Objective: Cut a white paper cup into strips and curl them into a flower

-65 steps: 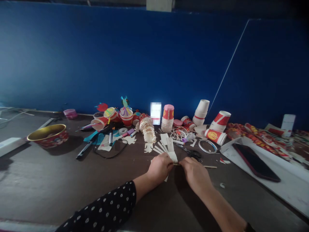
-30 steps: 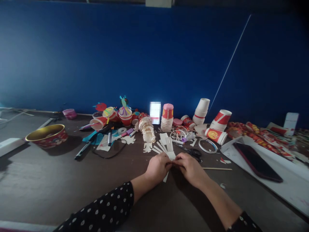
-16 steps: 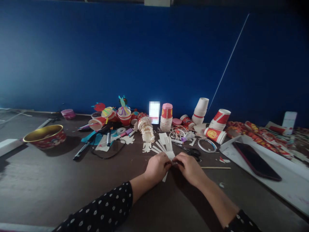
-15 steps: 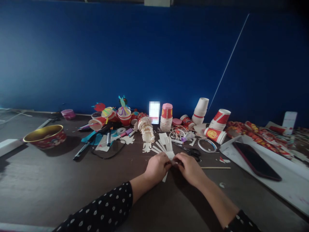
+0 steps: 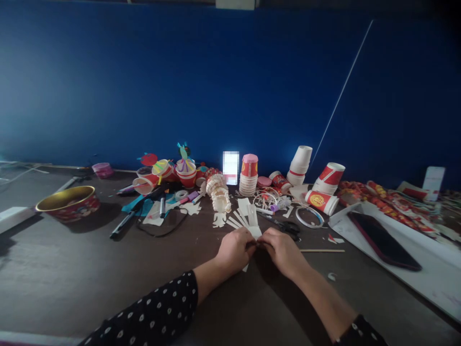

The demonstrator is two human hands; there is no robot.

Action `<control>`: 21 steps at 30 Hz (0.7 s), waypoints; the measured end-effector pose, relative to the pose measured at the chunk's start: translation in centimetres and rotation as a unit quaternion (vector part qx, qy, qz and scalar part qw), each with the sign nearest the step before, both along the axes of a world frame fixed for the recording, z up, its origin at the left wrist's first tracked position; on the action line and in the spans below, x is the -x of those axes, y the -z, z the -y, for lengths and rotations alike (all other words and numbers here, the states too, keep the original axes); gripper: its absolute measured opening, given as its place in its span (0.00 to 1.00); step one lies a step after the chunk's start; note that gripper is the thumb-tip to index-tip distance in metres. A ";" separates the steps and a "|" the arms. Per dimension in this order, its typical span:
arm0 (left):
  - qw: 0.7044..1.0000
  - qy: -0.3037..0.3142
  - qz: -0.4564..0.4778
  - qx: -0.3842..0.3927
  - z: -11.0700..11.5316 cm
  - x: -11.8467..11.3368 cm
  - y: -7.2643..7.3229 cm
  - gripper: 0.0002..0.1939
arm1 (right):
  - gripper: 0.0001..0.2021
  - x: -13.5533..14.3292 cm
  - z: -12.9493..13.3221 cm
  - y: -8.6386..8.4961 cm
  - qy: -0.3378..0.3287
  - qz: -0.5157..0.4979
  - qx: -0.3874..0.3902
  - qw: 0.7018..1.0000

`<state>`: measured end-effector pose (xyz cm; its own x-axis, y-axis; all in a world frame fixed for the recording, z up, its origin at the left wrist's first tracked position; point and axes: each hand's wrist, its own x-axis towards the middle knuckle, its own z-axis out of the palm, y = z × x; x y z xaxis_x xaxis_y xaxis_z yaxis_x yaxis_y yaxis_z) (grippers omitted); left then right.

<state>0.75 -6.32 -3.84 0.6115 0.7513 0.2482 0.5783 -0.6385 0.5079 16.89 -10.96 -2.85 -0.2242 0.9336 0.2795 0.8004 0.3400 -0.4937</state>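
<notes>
In the middle of the dark table my left hand (image 5: 236, 247) and my right hand (image 5: 279, 247) meet, fingertips pinched together. Between them is a white paper piece (image 5: 255, 231) cut into strips that fan out away from me. A narrow end of white paper pokes out below my left fingers. The exact spot the fingertips grip is hidden. Just beyond the hands lie black scissors (image 5: 288, 226), close to my right hand. A curved row of cut white paper rings (image 5: 219, 197) stands ahead of my left hand.
Stacked paper cups (image 5: 249, 173) stand along the blue wall. A red bowl with a gold inside (image 5: 68, 204) sits left. A thin stick (image 5: 322, 251) lies right of my hand. A white tray (image 5: 425, 283) holds a dark phone (image 5: 383, 240). Markers and tape rolls lie around.
My right fingers have drawn in closer around the paper, their tips more curled. Less of the paper end below my left hand shows. Everything else stays in place.
</notes>
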 end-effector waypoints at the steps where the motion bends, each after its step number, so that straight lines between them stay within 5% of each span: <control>1: 1.000 0.000 -0.002 -0.001 0.0 0.0 0.0 0.06 | 0.12 0.0 0.0 0.0 -0.005 0.005 -0.004 1.000; 21: 0.999 -0.019 -0.034 -0.009 0.3 -0.2 -0.3 0.06 | 0.09 -0.3 -0.3 0.5 0.015 0.041 -0.028 0.999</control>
<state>0.91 -6.57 -3.56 0.5991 0.7693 0.2217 0.6342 -0.6251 0.4550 17.18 -10.63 -3.36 -0.2206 0.9236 0.3136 0.8472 0.3407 -0.4076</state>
